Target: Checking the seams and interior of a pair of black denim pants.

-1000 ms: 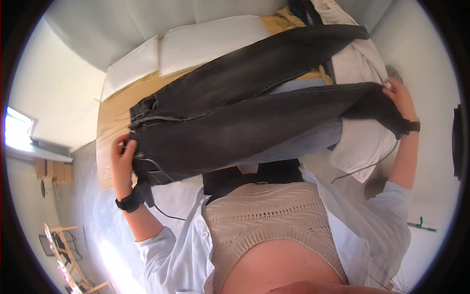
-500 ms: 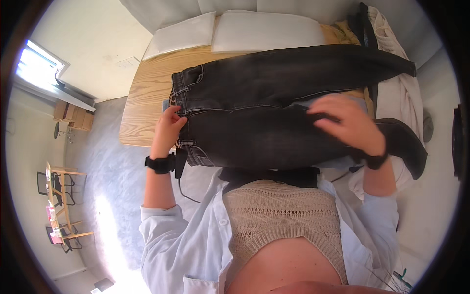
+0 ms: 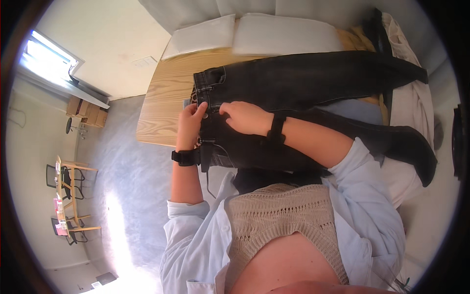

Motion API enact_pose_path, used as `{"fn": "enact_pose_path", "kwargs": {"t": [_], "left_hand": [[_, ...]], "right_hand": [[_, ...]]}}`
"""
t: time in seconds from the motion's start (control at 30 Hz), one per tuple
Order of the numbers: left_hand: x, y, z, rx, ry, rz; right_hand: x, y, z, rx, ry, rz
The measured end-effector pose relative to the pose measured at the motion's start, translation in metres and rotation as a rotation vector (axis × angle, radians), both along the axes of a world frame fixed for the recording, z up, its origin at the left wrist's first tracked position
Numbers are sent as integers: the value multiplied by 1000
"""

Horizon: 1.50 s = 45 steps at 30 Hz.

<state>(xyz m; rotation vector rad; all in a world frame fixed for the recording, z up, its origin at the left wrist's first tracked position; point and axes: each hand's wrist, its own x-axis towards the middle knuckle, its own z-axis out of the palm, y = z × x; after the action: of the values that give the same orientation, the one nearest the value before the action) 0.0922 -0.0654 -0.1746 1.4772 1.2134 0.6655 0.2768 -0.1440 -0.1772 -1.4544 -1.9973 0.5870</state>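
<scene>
Pale wood-grain tabletop [image 3: 164, 105], bare at its left end. Faded black denim trousers [image 3: 293, 85] lie across it, front up, waist left, legs spread to the right. Light stitching, metal button at the waistband, spotted tan lining peeking out at the waist; near leg bends toward me at its end.

My left hand [image 3: 190, 128] has the waistband pinched by the button, thumb on top. My right hand [image 3: 245, 119] sits just beside it over the fly, fingers curled in; can't tell if it has any denim.

Vs half a second ago: right hand was out over the legs, fingers loose; now it's at the waist. Left hasn't left the waistband.

Outward: light blue fabric [image 3: 360, 110] between the legs, cream cloth [image 3: 413, 105] at right, two flat white packets [image 3: 284, 34] along the far edge. Beyond: grey floor [image 3: 132, 147], brown boxes [image 3: 85, 112], bright window [image 3: 49, 56] at left.
</scene>
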Motion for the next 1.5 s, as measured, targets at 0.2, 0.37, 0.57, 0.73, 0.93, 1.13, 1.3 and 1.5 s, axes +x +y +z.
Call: {"fn": "enact_pose_path", "kwargs": {"t": [0.2, 0.37, 0.57, 0.73, 0.93, 1.13, 1.3, 1.5], "left_hand": [[14, -11, 2, -2, -310, -141], [25, -9, 0, 104, -146, -25], [39, -20, -4, 359, -27, 42], [40, -22, 1, 336, -22, 45], [43, -25, -1, 257, -267, 145], [46, -24, -1, 218, -414, 235], [53, -28, -2, 256, -384, 221], [59, -35, 11, 214, -433, 215]], "right_hand": [[3, 10, -7, -110, 174, -158], [-4, 14, 1, -103, 244, -238], [-9, 10, 4, 33, 274, -329], [-15, 6, 3, 84, 238, -436], [1, 16, 9, -189, 514, -321], [37, 5, 20, -343, 339, -298], [58, -12, 14, -431, 348, -361], [70, -23, 22, -311, 475, -332]]}}
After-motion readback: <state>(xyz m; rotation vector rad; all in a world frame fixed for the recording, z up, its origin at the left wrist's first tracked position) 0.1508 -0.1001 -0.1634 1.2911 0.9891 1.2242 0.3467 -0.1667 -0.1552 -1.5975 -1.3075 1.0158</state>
